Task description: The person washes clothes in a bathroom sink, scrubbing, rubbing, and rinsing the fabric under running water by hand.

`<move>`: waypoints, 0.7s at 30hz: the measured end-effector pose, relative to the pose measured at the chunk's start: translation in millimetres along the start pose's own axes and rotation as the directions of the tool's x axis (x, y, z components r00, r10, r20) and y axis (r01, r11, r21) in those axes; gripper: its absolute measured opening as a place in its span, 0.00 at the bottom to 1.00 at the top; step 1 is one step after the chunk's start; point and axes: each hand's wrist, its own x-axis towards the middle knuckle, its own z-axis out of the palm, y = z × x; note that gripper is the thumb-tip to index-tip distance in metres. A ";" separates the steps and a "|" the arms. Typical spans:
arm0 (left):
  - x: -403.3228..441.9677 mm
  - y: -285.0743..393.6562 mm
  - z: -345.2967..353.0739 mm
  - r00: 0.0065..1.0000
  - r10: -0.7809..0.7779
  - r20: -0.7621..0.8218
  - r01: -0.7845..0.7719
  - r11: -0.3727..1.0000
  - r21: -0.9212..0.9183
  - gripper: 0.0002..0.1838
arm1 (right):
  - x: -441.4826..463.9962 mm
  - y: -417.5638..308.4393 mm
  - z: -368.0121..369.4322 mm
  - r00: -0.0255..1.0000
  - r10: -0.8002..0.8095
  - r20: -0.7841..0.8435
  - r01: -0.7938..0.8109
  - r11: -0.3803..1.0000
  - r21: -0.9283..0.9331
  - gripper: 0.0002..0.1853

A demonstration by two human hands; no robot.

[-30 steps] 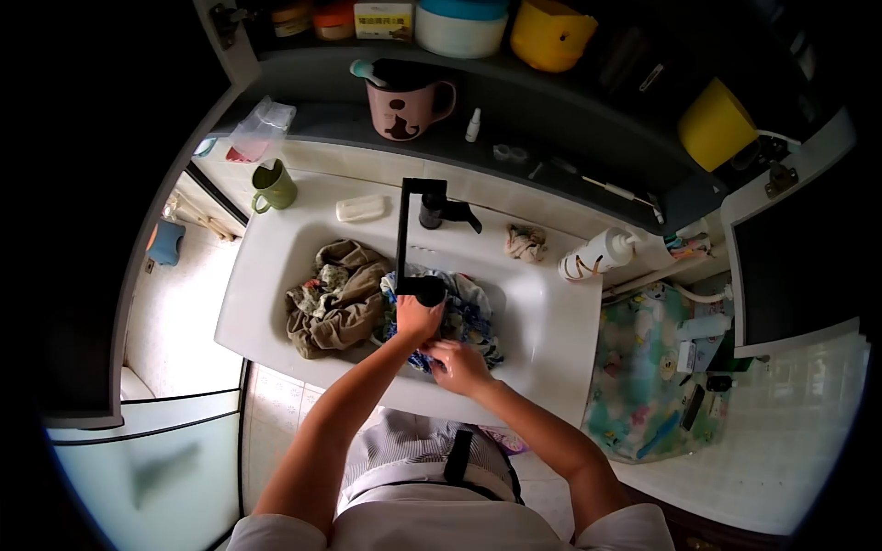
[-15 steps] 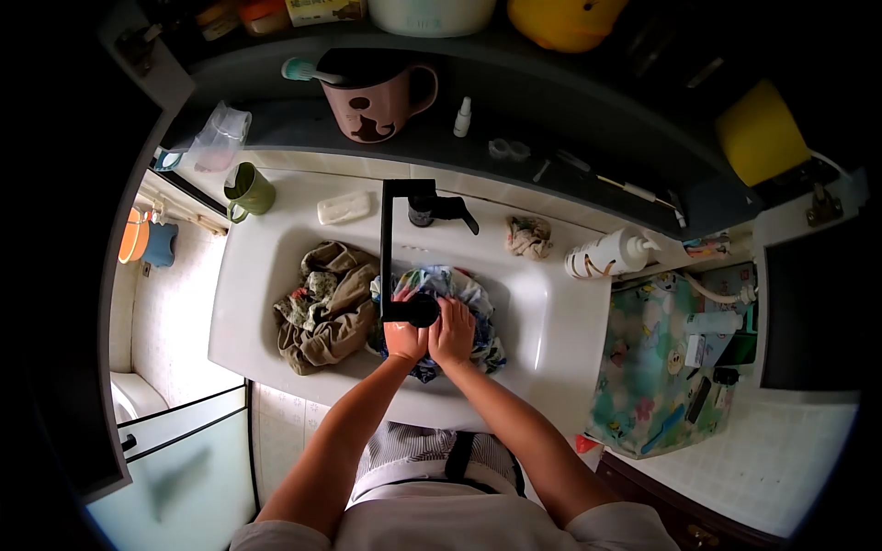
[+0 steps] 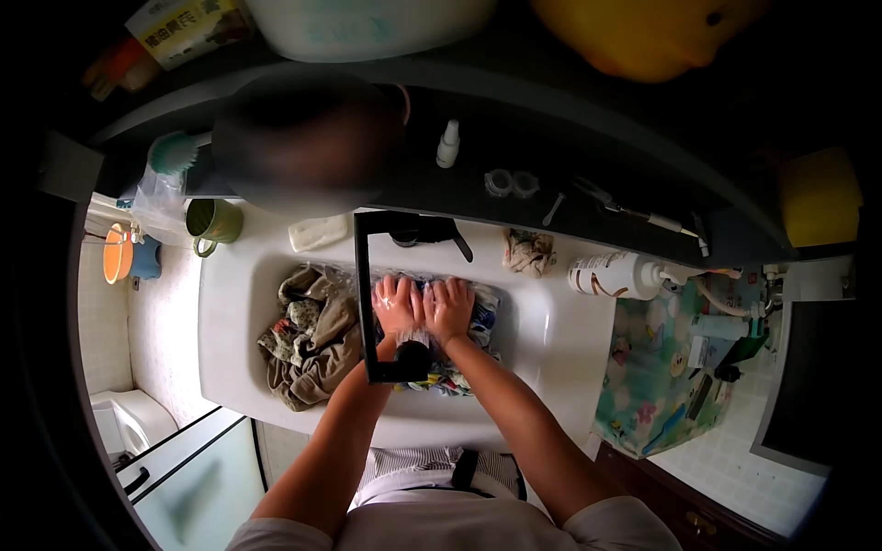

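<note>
Side by side, my left hand (image 3: 397, 305) and my right hand (image 3: 448, 309) press down on a wet, patterned, blue-and-white cloth (image 3: 485, 317) in the sink. The fingers of both hands are stretched forward and slightly spread, and the cloth lies beneath them. A black faucet (image 3: 362, 303) arches over my left forearm, its round outlet close to my wrists. Water seems to fall there onto my left wrist. To the left, a bundle of brown clothes (image 3: 317, 354) with a speckled piece on top rests in the same basin.
On the white sink (image 3: 570, 376) rim stand a green mug (image 3: 214, 225), a soap bar (image 3: 318, 232), a crumpled rag (image 3: 528, 253) and a white pump bottle (image 3: 614, 275). A dark shelf (image 3: 551, 138) overhangs the back, holding a small white bottle (image 3: 447, 144) and a blurred mug.
Both hands have pushed forward over the cloth, toward the back of the basin, and their fingers have spread. The camera has moved closer to the shelf.
</note>
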 end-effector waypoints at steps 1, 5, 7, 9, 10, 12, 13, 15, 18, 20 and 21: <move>2.7 -0.8 3.2 1.000 0.019 -0.023 -0.019 1.000 0.004 0.09 | 1.0 2.2 2.8 0.999 -0.022 -0.039 0.022 1.000 -0.004 0.11; 3.5 -7.9 13.1 0.999 0.035 -0.041 -0.036 0.999 -0.021 0.09 | 2.5 2.4 4.7 0.995 -0.037 -0.089 0.035 0.999 -0.019 0.11; 4.5 -5.9 9.4 0.999 0.021 -0.034 -0.023 0.998 -0.060 0.09 | 3.0 -2.6 1.0 0.999 0.012 -0.040 -0.012 1.000 -0.010 0.10; 4.3 -4.3 4.3 1.000 -0.004 0.028 0.006 0.998 -0.060 0.09 | 3.5 -7.1 -6.4 0.999 0.052 -0.015 -0.051 0.998 0.040 0.10; 1.9 -4.9 2.9 0.997 -0.037 0.065 0.041 0.996 -0.075 0.09 | 3.2 -8.8 -10.9 0.997 0.071 0.000 -0.071 0.995 0.065 0.11; -4.7 -2.9 -7.8 0.991 -0.071 0.115 0.075 0.997 -0.029 0.12 | 6.9 0.5 -19.5 0.975 0.178 0.136 -0.217 0.896 0.386 0.12; -12.3 -0.9 -14.1 0.992 -0.069 0.107 0.071 0.997 -0.013 0.12 | 8.5 7.3 -22.0 0.962 0.176 0.209 -0.250 0.873 0.419 0.12; -27.9 6.3 -29.6 1.000 0.002 0.024 -0.003 1.000 0.028 0.11 | 17.4 10.6 -29.1 0.858 0.257 0.444 -0.483 0.698 0.529 0.12; -56.4 18.1 -58.0 0.991 -0.056 0.121 0.067 0.994 -0.091 0.11 | 34.6 3.0 -29.3 0.961 0.212 0.175 -0.270 0.847 0.459 0.11; -85.8 13.7 -45.7 0.992 -0.075 0.104 0.071 0.996 0.047 0.13 | 43.0 -13.6 -27.2 0.986 -0.023 0.163 -0.052 0.897 0.440 0.10; -91.3 23.9 -56.6 0.999 -0.022 0.038 0.020 0.999 0.035 0.12 | 35.5 -10.9 -6.4 0.947 -0.111 0.302 -0.022 0.914 0.405 0.14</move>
